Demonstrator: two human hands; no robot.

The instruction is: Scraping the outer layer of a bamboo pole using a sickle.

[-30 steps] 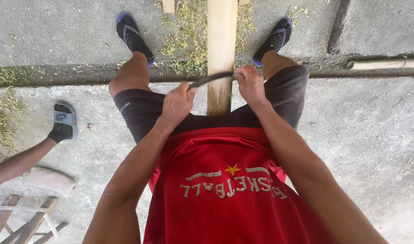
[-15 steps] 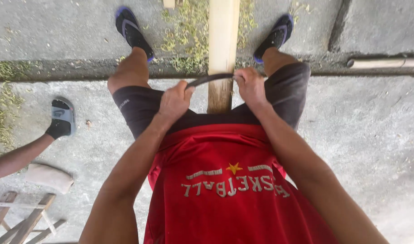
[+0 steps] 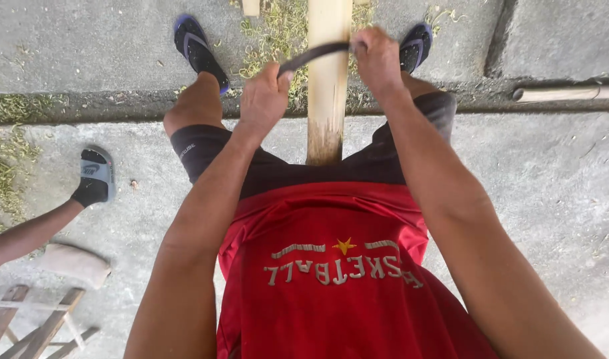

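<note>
Left hand (image 3: 264, 100), right hand (image 3: 377, 58) fisted tight on curved blade (image 3: 314, 56) ends, apparently touching bamboo pole (image 3: 327, 93).

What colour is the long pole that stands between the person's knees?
The long wooden pole is pale yellowish tan, as the head view shows.

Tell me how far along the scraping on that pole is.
Done: pale shavings lie scattered on the concrete floor. In hand: left hand and right hand grip a curved dark blade across the bamboo pole. Left: I cannot tell how much remains unscraped.
</note>
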